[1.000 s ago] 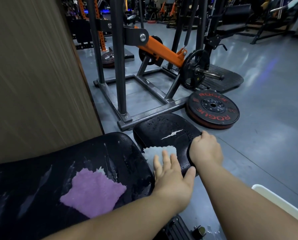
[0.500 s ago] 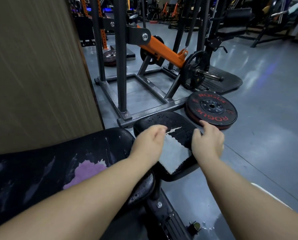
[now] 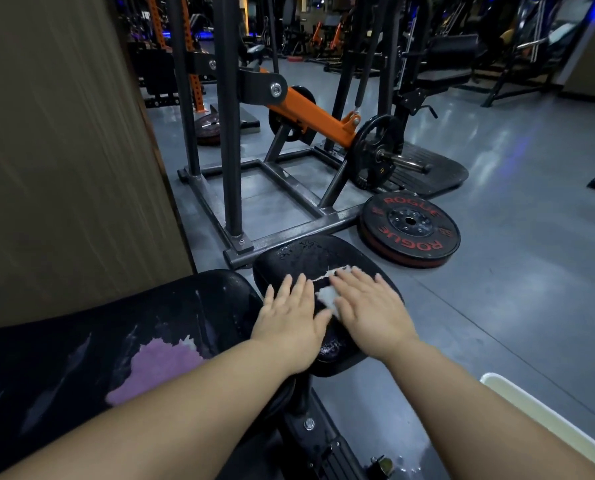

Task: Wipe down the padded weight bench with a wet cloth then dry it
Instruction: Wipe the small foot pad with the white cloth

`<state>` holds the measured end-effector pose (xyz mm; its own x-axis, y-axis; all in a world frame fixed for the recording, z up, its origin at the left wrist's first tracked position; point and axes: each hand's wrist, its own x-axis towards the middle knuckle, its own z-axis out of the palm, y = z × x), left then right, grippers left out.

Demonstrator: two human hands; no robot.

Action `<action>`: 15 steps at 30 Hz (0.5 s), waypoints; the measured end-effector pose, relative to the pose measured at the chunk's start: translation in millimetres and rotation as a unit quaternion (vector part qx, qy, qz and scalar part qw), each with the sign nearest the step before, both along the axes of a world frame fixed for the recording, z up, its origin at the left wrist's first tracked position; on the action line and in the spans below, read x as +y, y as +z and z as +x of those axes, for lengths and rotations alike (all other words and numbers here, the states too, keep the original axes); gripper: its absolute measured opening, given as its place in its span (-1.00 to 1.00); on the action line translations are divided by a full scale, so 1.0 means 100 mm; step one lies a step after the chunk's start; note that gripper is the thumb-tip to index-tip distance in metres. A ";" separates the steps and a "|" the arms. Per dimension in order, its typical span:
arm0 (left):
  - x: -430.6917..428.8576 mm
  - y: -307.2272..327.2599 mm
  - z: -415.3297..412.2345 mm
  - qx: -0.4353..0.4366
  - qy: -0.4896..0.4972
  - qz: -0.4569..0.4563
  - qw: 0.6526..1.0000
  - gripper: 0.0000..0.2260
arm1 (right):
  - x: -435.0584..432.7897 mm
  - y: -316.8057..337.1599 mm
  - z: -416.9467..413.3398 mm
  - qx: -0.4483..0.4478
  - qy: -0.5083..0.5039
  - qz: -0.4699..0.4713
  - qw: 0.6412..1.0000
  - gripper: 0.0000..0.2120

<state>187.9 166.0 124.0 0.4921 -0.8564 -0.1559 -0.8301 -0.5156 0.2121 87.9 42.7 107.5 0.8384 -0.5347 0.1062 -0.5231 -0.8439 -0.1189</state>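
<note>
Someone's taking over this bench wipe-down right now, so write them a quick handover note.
Left hand: open, flat on the small seat pad.
Right hand: open, flat, pressing the white cloth onto that pad.
Purple cloth: lying loose on the long pad.
Done: seat pad has been wetted; water beads show at its far end.
To do: finish wiping the seat pad, then dry both pads. I can't tell which cloth is the dry one.

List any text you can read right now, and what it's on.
"ROGUE": red, upper arc of the bumper plate lying on the floor.
"ROGUE": its lower arc, upside down.
Small red marks at its sides: too blurred to read.
Mark on the loaded black plate: too small to read.
</note>
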 end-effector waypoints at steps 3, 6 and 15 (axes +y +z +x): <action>0.00 -0.07 0.01 -0.025 -0.016 0.036 0.999 -0.42 | -0.31 0.00 -0.06 -0.002 -0.072 0.057 0.996 -0.54; 0.00 -0.05 0.02 -0.042 -0.024 0.042 0.998 -0.42 | -0.52 0.02 -0.06 -0.009 -0.143 0.121 0.982 -0.53; 0.02 -0.11 0.02 -0.049 -0.032 0.025 0.998 -0.42 | 0.32 -0.10 -0.14 -0.023 -0.044 -0.003 0.999 -0.34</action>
<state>190.0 167.6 112.5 0.4511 -0.8793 -0.1524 -0.8776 -0.4681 0.1030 73.8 74.4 97.4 0.7824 -0.6055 0.1457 -0.5896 -0.7955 -0.1398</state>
